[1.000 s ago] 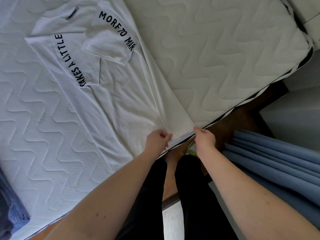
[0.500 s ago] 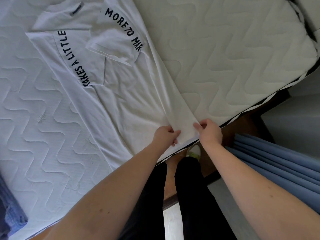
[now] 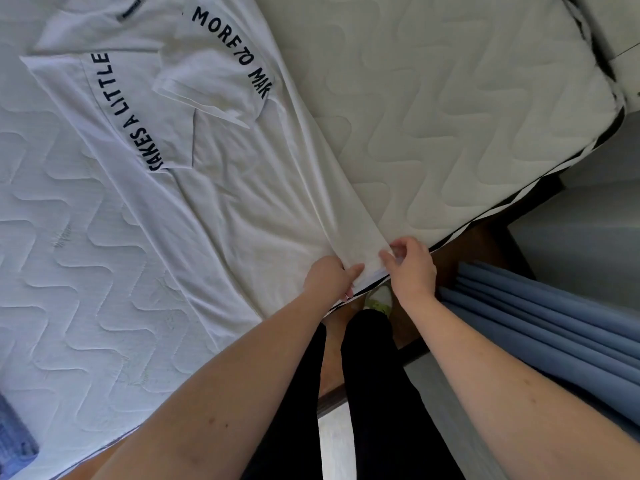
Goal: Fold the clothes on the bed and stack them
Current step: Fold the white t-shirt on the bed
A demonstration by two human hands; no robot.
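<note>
Both hands pinching the bottom hem of the white T-shirt [image 3: 221,188] at the bed [image 3: 450,116] edge: left hand [image 3: 329,277], right hand [image 3: 410,268]. Shirt lying flat on the mattress, sleeves folded in.

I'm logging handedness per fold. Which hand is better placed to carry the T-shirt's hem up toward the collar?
Neither alone: the left hand and right hand both pinch the white T-shirt at its hem. The right holds the outer corner, so it probably leads slightly.

Blue curtain [image 3: 554,327] beside wooden floor [image 3: 485,244] — green-white shoe [image 3: 379,299].
</note>
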